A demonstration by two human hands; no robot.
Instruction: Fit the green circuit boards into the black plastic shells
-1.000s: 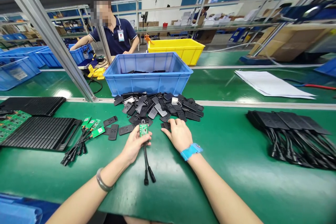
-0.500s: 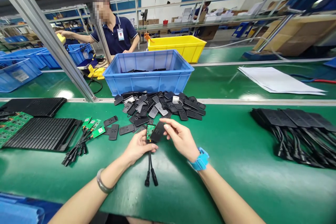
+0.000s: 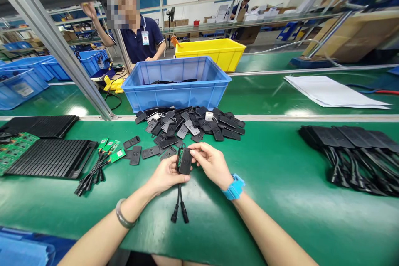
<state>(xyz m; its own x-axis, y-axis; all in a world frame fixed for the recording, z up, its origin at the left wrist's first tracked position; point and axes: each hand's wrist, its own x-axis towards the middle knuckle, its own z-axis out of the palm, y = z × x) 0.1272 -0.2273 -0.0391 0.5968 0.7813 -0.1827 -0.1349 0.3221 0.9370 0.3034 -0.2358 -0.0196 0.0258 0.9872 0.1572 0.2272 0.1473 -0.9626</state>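
My left hand [image 3: 166, 174] is closed around a small device whose green circuit board [image 3: 180, 157] shows along one edge. Two black cables [image 3: 180, 205] with plugs hang from its lower end. My right hand [image 3: 210, 162] pinches the edge of a black plastic cover [image 3: 185, 163], which lies over most of the board, slightly askew. Just beyond my hands a heap of black plastic covers [image 3: 187, 126] is spread on the green bench. To the left lie several circuit boards with black cables [image 3: 107, 153].
A blue bin [image 3: 177, 91] stands behind the heap, with a yellow bin [image 3: 215, 52] farther back. Black slotted racks [image 3: 52, 160] are on the left. Cabled black units [image 3: 349, 141] lie in a row at right. A metal post [image 3: 62, 45] rises at left. A co-worker [image 3: 137, 37] stands opposite.
The black cover has moved left and down over the circuit board, hiding most of it. My right hand has shifted slightly left with it. The co-worker's raised hand is higher.
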